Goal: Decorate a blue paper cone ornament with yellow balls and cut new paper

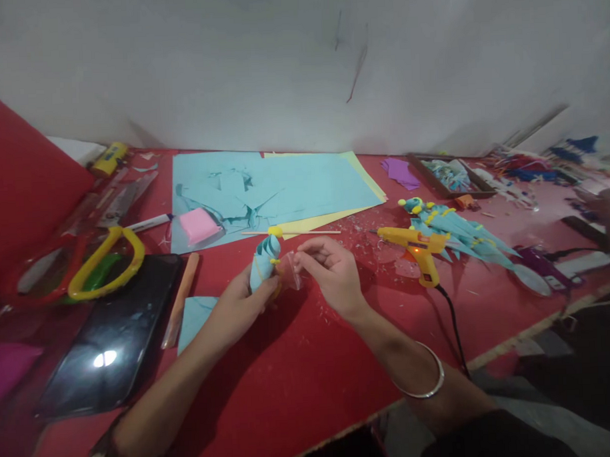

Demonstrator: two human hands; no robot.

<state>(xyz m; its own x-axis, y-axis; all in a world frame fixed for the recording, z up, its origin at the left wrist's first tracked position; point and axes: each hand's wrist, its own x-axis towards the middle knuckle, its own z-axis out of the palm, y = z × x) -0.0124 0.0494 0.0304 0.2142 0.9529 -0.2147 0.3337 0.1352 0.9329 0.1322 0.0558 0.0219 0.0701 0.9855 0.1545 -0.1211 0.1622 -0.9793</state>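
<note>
My left hand [247, 297] is closed around a rolled light-blue paper craft piece [260, 270] with curled strips and small yellow parts at its upper end. Beside it, a small clear plastic bag [290, 272] hangs between my two hands. The thumb and fingertips of my right hand [331, 271] pinch the bag's upper right edge. What the bag contains is too small to make out. A thin wooden stick [310, 232] lies just beyond both hands. Under my left forearm, a piece of blue paper [195, 319] is partly hidden.
Blue sheets [308, 188] with cut-outs lie at the back. An orange glue gun [416, 248] with a cord is on the right, near finished-looking blue paper pieces [455, 226]. On the left are yellow-handled scissors [136, 261], a black phone-like slab [113, 342] and a pink block [199, 225].
</note>
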